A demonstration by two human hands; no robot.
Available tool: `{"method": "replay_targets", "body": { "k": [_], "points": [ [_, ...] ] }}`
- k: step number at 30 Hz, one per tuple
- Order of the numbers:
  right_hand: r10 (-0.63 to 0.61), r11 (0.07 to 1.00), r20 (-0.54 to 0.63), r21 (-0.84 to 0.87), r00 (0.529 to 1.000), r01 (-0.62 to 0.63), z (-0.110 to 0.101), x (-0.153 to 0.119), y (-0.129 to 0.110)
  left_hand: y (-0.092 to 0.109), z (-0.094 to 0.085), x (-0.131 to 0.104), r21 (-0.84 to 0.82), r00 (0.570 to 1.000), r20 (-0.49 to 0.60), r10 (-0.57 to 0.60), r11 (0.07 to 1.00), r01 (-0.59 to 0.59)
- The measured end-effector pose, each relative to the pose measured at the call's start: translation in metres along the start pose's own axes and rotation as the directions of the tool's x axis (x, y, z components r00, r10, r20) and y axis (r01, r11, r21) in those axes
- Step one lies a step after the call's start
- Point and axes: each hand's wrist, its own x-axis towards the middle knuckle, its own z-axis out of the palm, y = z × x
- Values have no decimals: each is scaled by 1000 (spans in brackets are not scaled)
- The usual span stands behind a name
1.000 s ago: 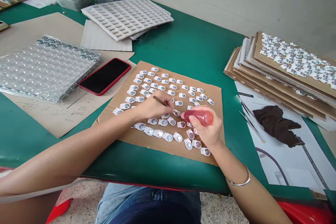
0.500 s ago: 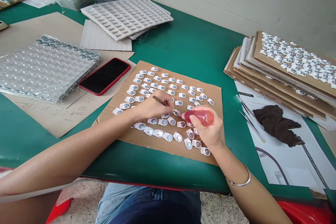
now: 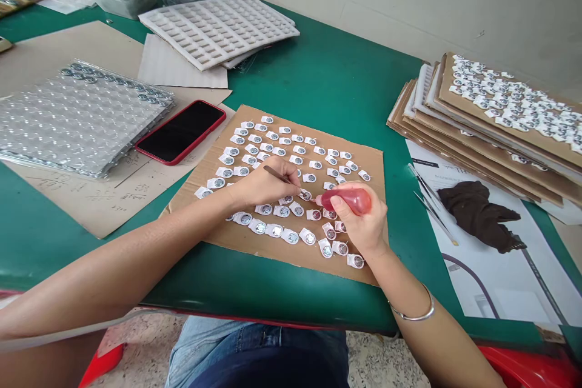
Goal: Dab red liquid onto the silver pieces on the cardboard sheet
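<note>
Counting one red squeeze bottle (image 3: 349,200), one slim dark tool (image 3: 276,174), one phone (image 3: 180,131), two plastic tubs (image 3: 131,7) and one cardboard sheet (image 3: 273,249) bearing dozens of white-tabbed discs (image 3: 281,211), partly hidden under the hands, defying exact tally. Grasping the bottle in the right hand (image 3: 362,223), curling fingers around its body; pinching the tool in the left hand (image 3: 269,183). Aiming the nozzle (image 3: 317,199) at one disc (image 3: 306,195) lying just beside the left fingertips, between both hands.

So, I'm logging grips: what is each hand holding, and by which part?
The right hand grips the red bottle around its rounded body; the left hand pinches a thin dark tool partway along its length.
</note>
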Motion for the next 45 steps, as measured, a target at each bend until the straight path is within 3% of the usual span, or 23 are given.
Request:
{"method": "replay_targets", "body": {
  "k": [2, 4, 8, 10, 12, 14, 17, 19, 21, 24, 28, 33, 35, 38, 42, 45],
  "points": [
    [56, 996, -27, 67, 998, -54, -1, 2, 3, 0, 0, 0, 3, 1000, -1, -11, 1000, 11],
    [167, 960, -87, 243, 982, -142, -3, 7, 8, 1, -1, -2, 14, 1000, -3, -10, 1000, 10],
    [414, 749, -173, 623, 893, -227, -17, 23, 18, 13, -4, -8, 64, 999, 7, 32, 997, -33],
    [480, 668, -192, 712, 856, -215, -28, 32, 20, 21, -9, -12, 35, 998, -45, 47, 998, -46],
    [541, 587, -181, 780, 822, -215, -41, 39, 24, 26, -15, -13, -3, 982, -174, 76, 997, -78],
    [604, 485, -131, 843, 786, -232, -55, 46, 30, 27, -25, -11, 12, 930, -349, 119, 992, -122],
    [696, 281, -39, 933, 717, -223, -78, 55, 46, 20, -41, -2, 50, 804, -578, 138, 990, -134],
    [748, 142, 16, 973, 664, -183, -91, 60, 59, 15, -50, 2, 33, 751, -650, 116, 992, -124],
    [787, 65, 36, 988, 616, -141, -100, 62, 69, 15, -54, 4, 25, 728, -678, 102, 993, -116],
    [800, 55, 23, 992, 600, -111, -105, 63, 78, 20, -51, 0, 88, 707, -693, 144, 989, -116],
    [743, 49, 56, 989, 667, -139, -104, 62, 81, 27, -49, -9, 217, 689, -688, 228, 971, -104],
    [712, 71, 74, 982, 699, -177, -102, 63, 78, 21, -58, -18, 90, 724, -678, 129, 992, -93],
    [672, 95, 100, 971, 734, -220, -100, 63, 72, 19, -54, -25, 55, 758, -648, 76, 997, -53],
    [587, 164, 139, 944, 797, -286, -92, 60, 59, 22, -36, -37, 49, 850, -526, 13, 999, 15],
    [547, 306, 149, 881, 824, -362, -76, 52, 40, 29, -10, -50, 147, 956, -289, 51, 989, -9],
    [514, 450, 93, 817, 853, -360, -61, 44, 29, 29, -2, -57, 237, 990, -118, 84, 970, -54]
  ]
}}
